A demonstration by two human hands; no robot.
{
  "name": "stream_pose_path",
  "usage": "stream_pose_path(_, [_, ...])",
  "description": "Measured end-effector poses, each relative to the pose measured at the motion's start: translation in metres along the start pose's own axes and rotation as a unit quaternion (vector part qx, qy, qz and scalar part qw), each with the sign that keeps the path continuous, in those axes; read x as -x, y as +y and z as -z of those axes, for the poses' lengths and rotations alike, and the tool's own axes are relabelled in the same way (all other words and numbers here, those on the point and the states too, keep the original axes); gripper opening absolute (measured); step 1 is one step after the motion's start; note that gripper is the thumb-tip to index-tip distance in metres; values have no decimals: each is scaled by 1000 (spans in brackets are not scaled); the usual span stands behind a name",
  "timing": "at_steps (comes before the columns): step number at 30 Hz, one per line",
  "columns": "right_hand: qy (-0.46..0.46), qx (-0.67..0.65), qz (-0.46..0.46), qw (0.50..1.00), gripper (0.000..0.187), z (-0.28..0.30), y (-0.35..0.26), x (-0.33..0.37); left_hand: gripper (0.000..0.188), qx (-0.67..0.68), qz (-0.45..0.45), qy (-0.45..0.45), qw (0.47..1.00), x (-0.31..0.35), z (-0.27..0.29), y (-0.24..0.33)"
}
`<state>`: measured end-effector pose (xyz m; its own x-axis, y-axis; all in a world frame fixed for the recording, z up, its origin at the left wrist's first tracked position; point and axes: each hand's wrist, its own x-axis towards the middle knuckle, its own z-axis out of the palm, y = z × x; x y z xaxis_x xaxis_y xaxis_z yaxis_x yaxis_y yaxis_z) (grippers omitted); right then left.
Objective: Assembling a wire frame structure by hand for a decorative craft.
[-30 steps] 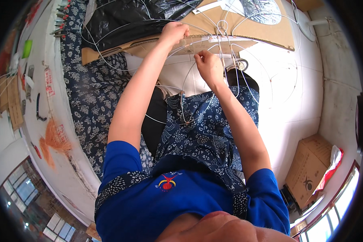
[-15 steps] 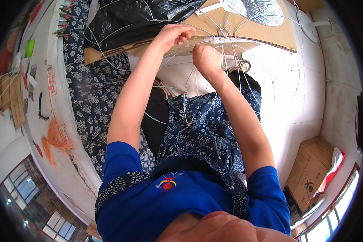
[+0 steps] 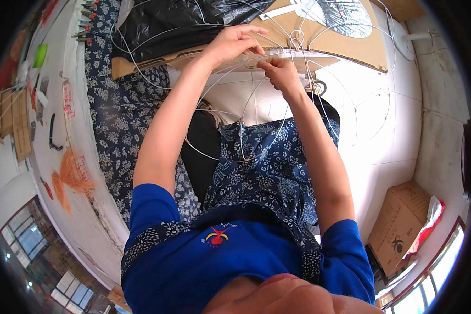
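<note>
A frame of bent, silvery wire loops (image 3: 250, 90) spreads from my lap up over the cardboard ahead of me. My left hand (image 3: 234, 44) is above one of its wires, index finger stretched out, the others loosely curled and apart. Close to its right, my right hand (image 3: 281, 73) is closed in a pinch beside the wires' crossing. Whatever sits between those fingertips is too small to name. Near the crossing stands a small wire ring (image 3: 296, 37). Lower loops rest over my dark blue patterned apron (image 3: 267, 138).
Behind the wires lie a cardboard sheet (image 3: 345, 49), a black plastic bag (image 3: 167, 26) and a shiny printed oval (image 3: 345, 18). The white bench at left holds pliers (image 3: 53, 133), orange fibres (image 3: 70, 178) and green tape (image 3: 40, 55). A cardboard box (image 3: 400, 225) stands at right.
My right hand has moved up and to the right. My left hand's index finger has stretched out from a looser curl. The wire frame has shifted slightly right.
</note>
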<state>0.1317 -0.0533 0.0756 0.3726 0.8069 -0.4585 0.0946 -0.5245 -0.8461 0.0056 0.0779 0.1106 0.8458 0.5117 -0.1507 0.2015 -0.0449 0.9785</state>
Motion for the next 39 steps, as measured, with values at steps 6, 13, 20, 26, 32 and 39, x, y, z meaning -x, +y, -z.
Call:
stream_pose_path(6, [-41, -98, -49, 993, 22, 10, -13, 2, 39, -102, 17, -31, 994, 0, -4, 6])
stream_pose_path(13, [-32, -75, -24, 996, 23, 13, -20, -2, 46, -126, 62, -64, 988, -1, -9, 6])
stream_pose_path(20, [-1, -99, -7, 995, 27, 16, -24, 2, 35, -342, -59, 83, 934, -10, -4, -12])
stream_pose_path(26, [27, -44, 36, 998, 31, 24, -3, -1, 24, -255, -87, 223, 937, -25, 3, -33])
stream_pose_path(32, [178, 195, 194, 945, 21, 32, -4, 7, 25, 12, -45, 264, 963, -20, 5, -35])
stream_pose_path(39, [102, 140, 278, 945, 17, 27, -24, -3, 21, 33, -73, 223, 972, 0, -15, -12])
